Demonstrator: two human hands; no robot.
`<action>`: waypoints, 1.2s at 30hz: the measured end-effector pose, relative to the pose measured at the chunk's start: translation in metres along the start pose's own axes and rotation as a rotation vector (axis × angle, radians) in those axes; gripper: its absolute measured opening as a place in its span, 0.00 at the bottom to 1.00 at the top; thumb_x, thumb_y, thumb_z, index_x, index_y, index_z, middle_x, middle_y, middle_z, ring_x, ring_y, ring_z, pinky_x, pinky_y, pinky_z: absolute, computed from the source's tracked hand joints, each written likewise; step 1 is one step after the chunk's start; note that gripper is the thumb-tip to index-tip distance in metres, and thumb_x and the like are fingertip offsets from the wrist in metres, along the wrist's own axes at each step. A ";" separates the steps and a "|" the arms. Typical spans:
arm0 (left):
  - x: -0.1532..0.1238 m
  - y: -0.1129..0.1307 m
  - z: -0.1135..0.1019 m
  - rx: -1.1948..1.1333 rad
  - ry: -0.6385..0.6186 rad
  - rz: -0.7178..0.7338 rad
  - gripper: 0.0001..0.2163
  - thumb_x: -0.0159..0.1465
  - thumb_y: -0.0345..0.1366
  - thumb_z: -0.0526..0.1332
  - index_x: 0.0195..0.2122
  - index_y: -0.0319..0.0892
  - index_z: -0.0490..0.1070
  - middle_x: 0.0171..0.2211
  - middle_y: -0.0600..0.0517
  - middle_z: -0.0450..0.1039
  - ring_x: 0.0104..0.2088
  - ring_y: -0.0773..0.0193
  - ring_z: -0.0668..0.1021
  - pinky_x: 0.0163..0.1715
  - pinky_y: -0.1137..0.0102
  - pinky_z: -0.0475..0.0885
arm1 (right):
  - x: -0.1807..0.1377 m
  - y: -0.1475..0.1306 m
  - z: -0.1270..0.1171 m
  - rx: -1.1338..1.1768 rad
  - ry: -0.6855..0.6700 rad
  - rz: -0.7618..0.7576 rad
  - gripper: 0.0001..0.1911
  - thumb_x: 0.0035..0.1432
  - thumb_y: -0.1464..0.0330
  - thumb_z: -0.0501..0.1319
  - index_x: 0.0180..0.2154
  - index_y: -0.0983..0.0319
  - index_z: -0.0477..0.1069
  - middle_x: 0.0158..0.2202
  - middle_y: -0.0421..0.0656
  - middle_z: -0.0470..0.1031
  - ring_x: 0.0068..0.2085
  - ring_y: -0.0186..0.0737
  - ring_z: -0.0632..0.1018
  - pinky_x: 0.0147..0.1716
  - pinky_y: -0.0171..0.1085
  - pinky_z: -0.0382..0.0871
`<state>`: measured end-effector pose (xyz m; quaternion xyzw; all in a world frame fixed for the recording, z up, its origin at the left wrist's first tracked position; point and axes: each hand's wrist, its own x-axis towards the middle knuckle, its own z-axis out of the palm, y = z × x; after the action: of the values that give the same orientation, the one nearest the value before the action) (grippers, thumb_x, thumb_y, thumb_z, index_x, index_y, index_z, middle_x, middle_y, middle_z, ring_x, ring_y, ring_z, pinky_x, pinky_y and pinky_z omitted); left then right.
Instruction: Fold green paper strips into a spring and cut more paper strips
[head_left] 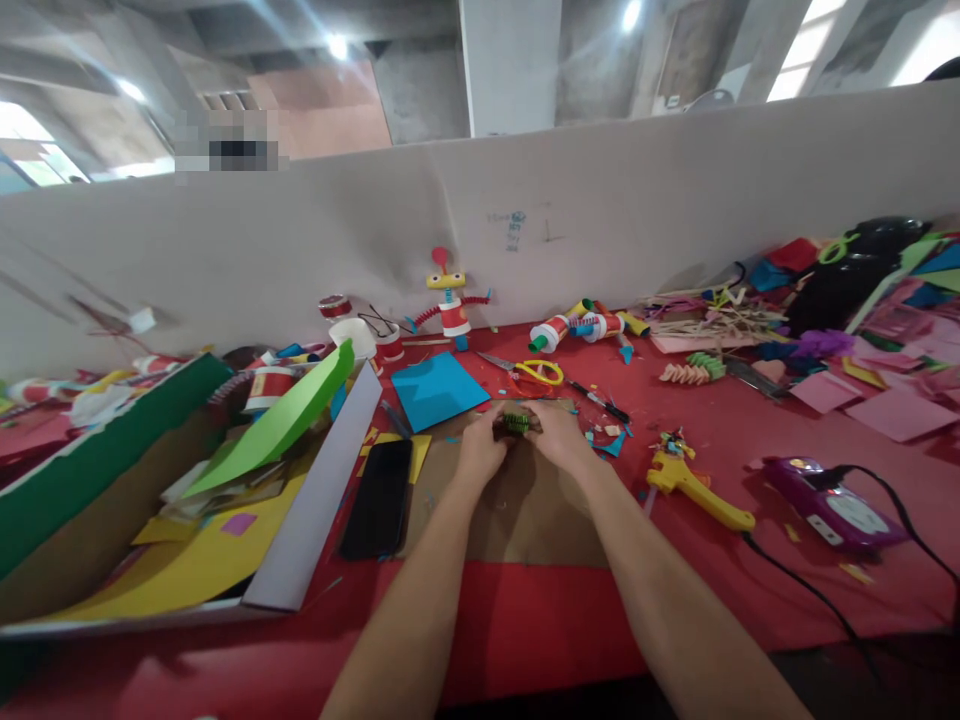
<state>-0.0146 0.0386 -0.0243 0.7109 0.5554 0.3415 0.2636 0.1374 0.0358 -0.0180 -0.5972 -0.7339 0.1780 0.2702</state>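
Streaky glare around overhead lights

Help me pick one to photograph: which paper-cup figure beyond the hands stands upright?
The yellow-headed figure near the partition; the cup figures to its right lie on their sides.

On my feed the pleated strip looks like matt paper, the board under it dull brown cardboard, and the tabletop smooth w/ a faint sheen. I'd call the phone screen glossy glass, the glue gun smooth plastic, & the scissors metal-bladed w/ plastic handles.
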 end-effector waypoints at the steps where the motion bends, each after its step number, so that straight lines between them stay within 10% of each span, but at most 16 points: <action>1: -0.001 0.000 -0.001 -0.012 0.017 -0.006 0.29 0.48 0.23 0.63 0.53 0.45 0.65 0.42 0.51 0.75 0.42 0.63 0.76 0.44 0.68 0.69 | 0.000 0.000 0.001 0.002 0.003 0.001 0.25 0.46 0.75 0.62 0.49 0.61 0.65 0.46 0.47 0.71 0.46 0.42 0.72 0.44 0.38 0.63; 8: -0.007 0.000 -0.004 0.172 0.167 -0.059 0.07 0.50 0.29 0.63 0.32 0.41 0.75 0.36 0.48 0.71 0.38 0.63 0.74 0.41 0.69 0.68 | -0.009 0.002 -0.001 -0.047 0.000 0.103 0.13 0.47 0.68 0.64 0.38 0.61 0.69 0.37 0.45 0.74 0.39 0.41 0.75 0.37 0.36 0.65; 36: 0.001 -0.005 0.000 0.152 0.122 -0.095 0.13 0.49 0.26 0.63 0.37 0.42 0.70 0.39 0.50 0.74 0.41 0.61 0.75 0.43 0.66 0.67 | -0.003 0.008 0.011 -0.043 0.079 0.105 0.13 0.49 0.71 0.61 0.40 0.61 0.69 0.37 0.45 0.74 0.38 0.39 0.74 0.39 0.36 0.65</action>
<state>-0.0177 0.0412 -0.0275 0.6796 0.6279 0.3280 0.1905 0.1379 0.0355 -0.0319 -0.6472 -0.6940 0.1525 0.2762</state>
